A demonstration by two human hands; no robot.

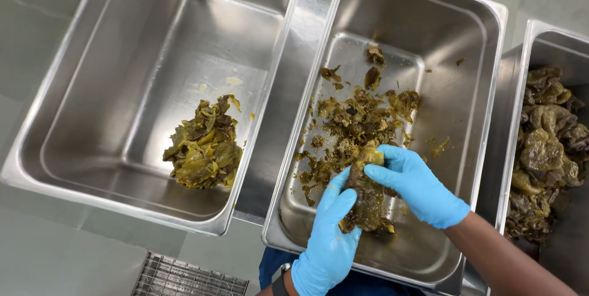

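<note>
Head view: you've got both gloved hands in the middle steel pan (491,57), near its front edge. Your left hand (328,241) is curled under a limp, dark olive pickled-green piece (367,201), fingers partly closed round its lower end. Your right hand (417,185) pinches the top of the same piece, thumb & fingertips closed on it. Looks like you're mid-way through pulling it apart (my read, not certain). Next move prob. needs a firm left grip while the right peels slowly, since it looks wet and slippery.

Count: 3 steel pans, 2 blue gloves, 1 piece in hand. Left pan (92,44) holds one heap of sorted leaves (205,146) by its front right corner; right pan (534,32) holds a bigger pile of whole greens (546,149); loose shreds (356,118) litter the middle pan's floor.
</note>
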